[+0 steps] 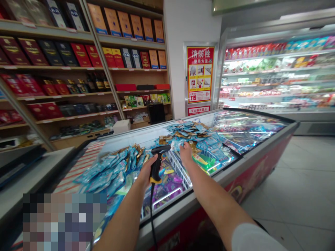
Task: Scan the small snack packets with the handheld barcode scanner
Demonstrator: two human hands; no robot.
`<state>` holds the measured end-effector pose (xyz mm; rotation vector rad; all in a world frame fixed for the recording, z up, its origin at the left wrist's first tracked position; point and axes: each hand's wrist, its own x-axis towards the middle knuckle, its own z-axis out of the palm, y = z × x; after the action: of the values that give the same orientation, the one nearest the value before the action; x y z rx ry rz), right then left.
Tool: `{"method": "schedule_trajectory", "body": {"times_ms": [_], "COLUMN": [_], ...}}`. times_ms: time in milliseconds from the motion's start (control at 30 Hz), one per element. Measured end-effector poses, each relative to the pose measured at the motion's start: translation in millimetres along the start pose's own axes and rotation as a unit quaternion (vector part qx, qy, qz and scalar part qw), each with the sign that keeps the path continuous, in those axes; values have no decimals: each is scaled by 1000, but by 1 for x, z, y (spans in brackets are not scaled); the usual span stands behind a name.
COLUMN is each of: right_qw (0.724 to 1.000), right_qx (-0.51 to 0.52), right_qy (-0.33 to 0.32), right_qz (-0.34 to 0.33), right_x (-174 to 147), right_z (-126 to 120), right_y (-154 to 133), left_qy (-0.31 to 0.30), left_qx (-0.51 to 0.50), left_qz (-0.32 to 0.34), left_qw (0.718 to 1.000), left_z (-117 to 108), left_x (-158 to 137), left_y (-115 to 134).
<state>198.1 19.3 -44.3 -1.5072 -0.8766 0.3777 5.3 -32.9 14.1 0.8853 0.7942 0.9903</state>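
Plainly, a poster (pixel 200 74) beyond the scanner (pixel 156 167) reads "消防栓".

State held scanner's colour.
The scanner is mostly black, with yellow trim at its base; best seen in the head view.

head camera | worn on head, facing forward and down | hands (pixel 186 153) close | freezer (pixel 259 150) beneath | shelves (pixel 131 40) farther

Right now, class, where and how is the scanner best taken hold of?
Probably by the scanner's handle, from the left, where the left grip holds it: it is slim and nearly upright, its head jutting right, its cord leaving below.
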Motion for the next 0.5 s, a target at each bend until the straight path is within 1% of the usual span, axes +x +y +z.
{"method": "schedule_trajectory", "body": {"times_ms": [100, 167, 233, 333, 433, 500], "right_qw": [998, 997, 995, 970, 942, 933], "right_qx": [50, 29, -48, -172, -247, -262], "right_qy": [-28, -55, -86, -138, -185, -204], "right_qz": [39, 37, -9, -98, -132, -137], "right_x": [-6, -12, -21, -33, -43, -45], "right_z": [0, 0, -1, -1, 1, 2], "right_y": [-7, -13, -20, -29, -35, -36], "left_qy": [4, 8, 7, -2, -10, -7], "left_qx": [-33, -45, -48, -48, -54, -66], "left_qz": [-9, -14, -19, -39, -61, -68], "left_qw": [999, 999, 999, 998, 997, 996], "left_z": [-1, -1, 0, 2, 4, 3], "left_x": [1, 2, 3, 5, 8, 11], "left_y": [0, 0, -1, -6, -11, -13]}}
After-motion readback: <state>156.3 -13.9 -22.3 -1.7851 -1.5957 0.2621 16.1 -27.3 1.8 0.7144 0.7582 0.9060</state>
